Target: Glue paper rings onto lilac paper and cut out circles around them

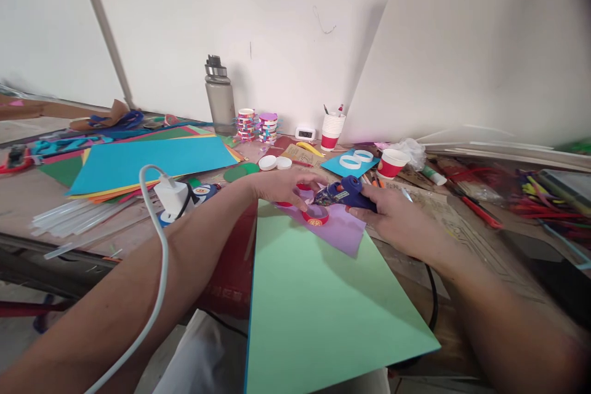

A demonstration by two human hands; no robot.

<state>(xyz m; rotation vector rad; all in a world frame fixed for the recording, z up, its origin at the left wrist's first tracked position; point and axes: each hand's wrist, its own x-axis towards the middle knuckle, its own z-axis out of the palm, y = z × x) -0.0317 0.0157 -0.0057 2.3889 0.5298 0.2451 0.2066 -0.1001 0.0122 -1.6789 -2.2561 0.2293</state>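
My right hand (392,215) is wrapped round the handle of a blue hot glue gun (353,189), its nozzle pointing left toward my left hand. With fingers curled, my left hand (289,188) holds the rim of a short red paper cup ring (316,217) with a gold round mark. Another red piece (303,186) shows partly behind those fingers. Under the ring lies a purple sheet (344,235), on top of a large light green sheet (323,301). The glue gun's tip is close to the ring; whether it touches cannot be seen.
At left are coloured sheets (152,163), clear glue sticks (76,217) and a white charger (174,197) with a cable crossing my left arm. A bottle (220,98), stacked paper cups (330,132), a cup (392,164) and white rings (351,162) stand behind. Red-handled scissors (480,210) lie right.
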